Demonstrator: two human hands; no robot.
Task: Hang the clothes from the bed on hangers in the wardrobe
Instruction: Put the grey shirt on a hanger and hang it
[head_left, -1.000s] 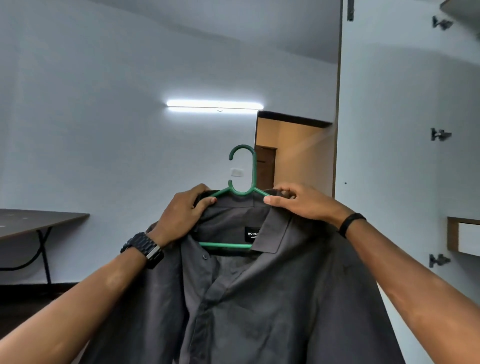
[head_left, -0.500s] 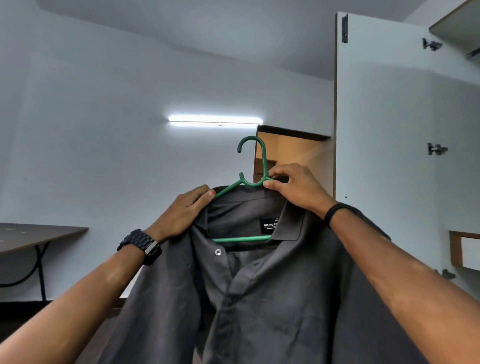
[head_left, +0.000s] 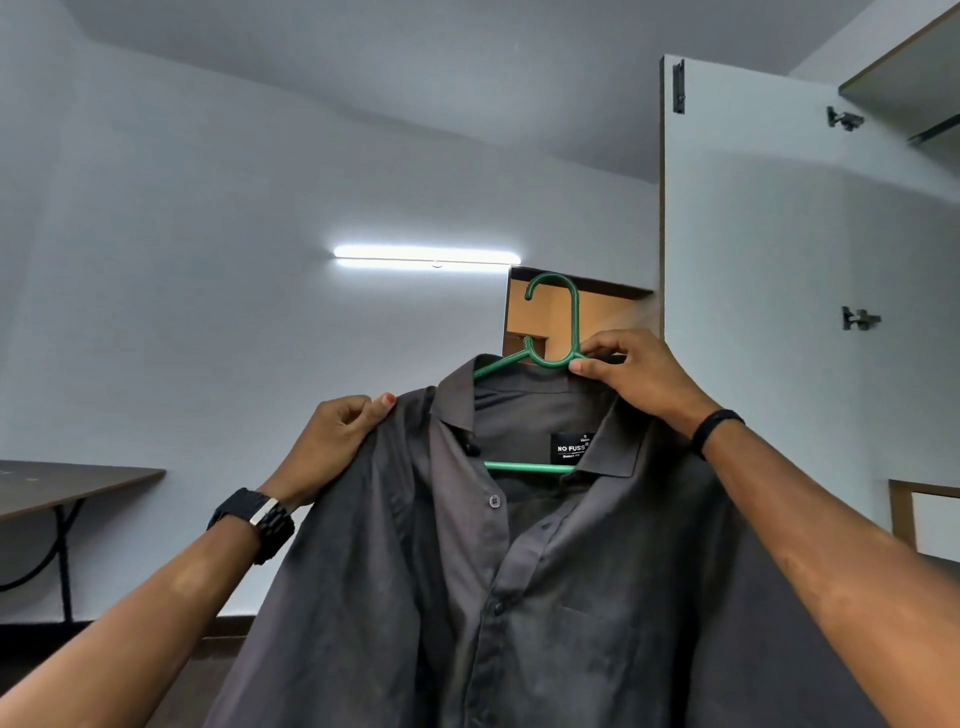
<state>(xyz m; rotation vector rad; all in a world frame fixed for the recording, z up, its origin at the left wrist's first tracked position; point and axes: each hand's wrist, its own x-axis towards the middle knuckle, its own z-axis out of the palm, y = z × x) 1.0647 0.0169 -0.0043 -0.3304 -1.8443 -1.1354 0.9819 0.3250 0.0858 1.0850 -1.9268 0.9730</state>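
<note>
The dark grey button-up shirt (head_left: 519, 571) fills the lower middle of the view, draped on a hanger and held up in the air, its front placket open at the neck and a black "NO FUSS" label showing inside the collar. Right of the shirt stands the open white wardrobe door (head_left: 779, 312), metal hinges along its inner face. Left of the shirt, low against the wall, sits a dark-topped table (head_left: 78, 483) on black legs. Above the shirt's collar glows a tube light (head_left: 426, 257). The left hand (head_left: 337, 441), watch on its wrist, pinches the shirt's shoulder fabric. The right hand (head_left: 634, 379) grips the green plastic hanger (head_left: 550, 358) at the base of its hook, thumb pressing the neck.
</note>
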